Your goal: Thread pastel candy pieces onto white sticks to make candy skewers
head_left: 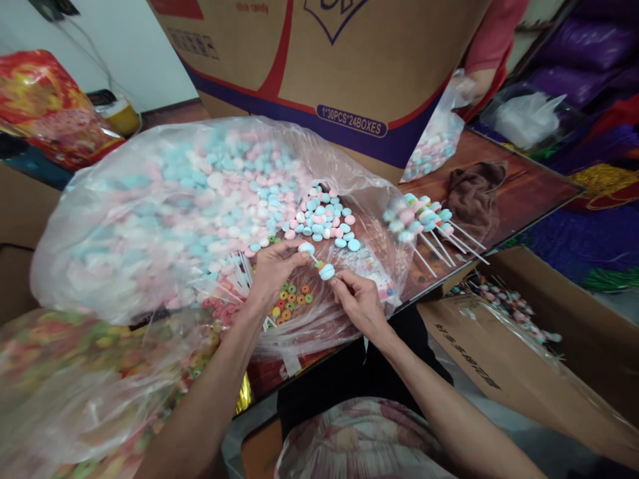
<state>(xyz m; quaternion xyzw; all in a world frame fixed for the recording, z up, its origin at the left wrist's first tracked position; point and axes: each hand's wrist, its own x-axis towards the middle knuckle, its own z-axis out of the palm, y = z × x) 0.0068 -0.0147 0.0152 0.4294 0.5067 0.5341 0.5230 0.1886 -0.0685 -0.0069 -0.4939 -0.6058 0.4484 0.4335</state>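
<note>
My left hand (273,266) pinches a pale blue candy (306,248) at the upper end of a thin white stick. Lower on that stick sit small coloured candy rings and another blue candy, forming a candy skewer (326,271). My right hand (360,299) has its thumb and fingers closed at the lower end of this skewer. Just beyond my hands lies a loose pile of blue, pink and white candies (322,216). Loose candy rings (290,303) in yellow, green and orange lie below the skewer. White sticks (242,271) rest left of my left wrist.
A large clear bag of candies (164,213) fills the left. Finished-looking skewers (429,219) lie right, near a brown cloth (476,193). An open carton (479,352) stands beside the table. Behind a big cardboard box (369,73), another person's hand (466,86) holds a candy bag (434,146).
</note>
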